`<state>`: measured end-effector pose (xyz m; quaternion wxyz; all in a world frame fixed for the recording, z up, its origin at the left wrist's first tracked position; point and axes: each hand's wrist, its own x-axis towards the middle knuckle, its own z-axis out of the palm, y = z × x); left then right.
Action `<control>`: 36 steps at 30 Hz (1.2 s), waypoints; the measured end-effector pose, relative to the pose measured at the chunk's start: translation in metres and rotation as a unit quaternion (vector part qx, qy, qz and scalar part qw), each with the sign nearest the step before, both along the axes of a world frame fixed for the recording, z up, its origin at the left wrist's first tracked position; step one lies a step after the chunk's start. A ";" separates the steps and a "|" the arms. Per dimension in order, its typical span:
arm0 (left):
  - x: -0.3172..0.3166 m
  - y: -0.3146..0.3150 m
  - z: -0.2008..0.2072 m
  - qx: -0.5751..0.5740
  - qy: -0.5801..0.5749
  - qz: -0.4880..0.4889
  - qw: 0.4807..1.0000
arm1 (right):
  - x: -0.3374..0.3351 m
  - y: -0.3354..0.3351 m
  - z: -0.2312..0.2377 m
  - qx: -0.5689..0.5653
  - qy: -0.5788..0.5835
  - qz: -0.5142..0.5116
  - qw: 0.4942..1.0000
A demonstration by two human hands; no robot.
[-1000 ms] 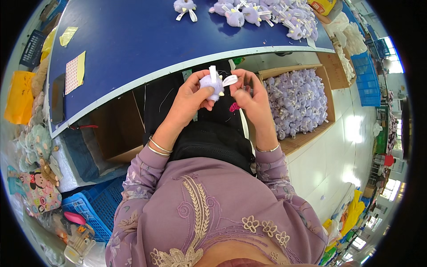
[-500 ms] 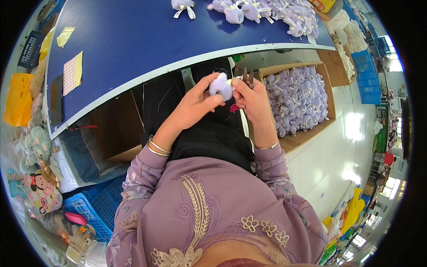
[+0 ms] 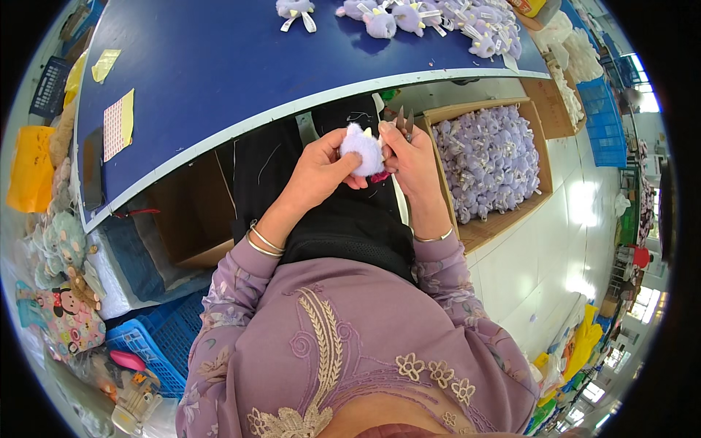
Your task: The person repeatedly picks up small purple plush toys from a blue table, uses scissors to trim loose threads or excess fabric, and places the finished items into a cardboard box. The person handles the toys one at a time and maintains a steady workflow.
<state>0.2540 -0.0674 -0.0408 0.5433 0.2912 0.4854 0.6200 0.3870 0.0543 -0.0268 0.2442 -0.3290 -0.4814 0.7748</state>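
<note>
On the blue table (image 3: 219, 87), small purple plush toys (image 3: 485, 31) are heaped at the far right, and one toy (image 3: 294, 7) is set apart to their left. A yellow slip (image 3: 106, 64) and a patterned sheet (image 3: 115, 130) are laid at the left.

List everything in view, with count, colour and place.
table: one, blue, at the top
plush pile: too many to count, lilac, table's right part
lone plush piece: one, lilac, left of the pile
sticker sheet: one, white-and-red, table's left part
open box: one, brown, right of the right hand
boxed plush pieces: too many to count, lilac, inside that box
crates: at least two, blue, lower left and far right
orange bag: one, orange, far left
held plush piece: one, lilac, in the left hand
snips: one, dark, in the right hand
bangles: at least two, silvery, on the wrists
Rim clutter is too small to tell.
left hand and right hand: one each, bare, picture centre
</note>
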 end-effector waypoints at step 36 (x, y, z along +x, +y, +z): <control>-0.110 0.165 0.061 -0.098 0.758 0.040 0.643 | 0.047 0.055 -0.002 0.338 -0.186 -0.008 0.922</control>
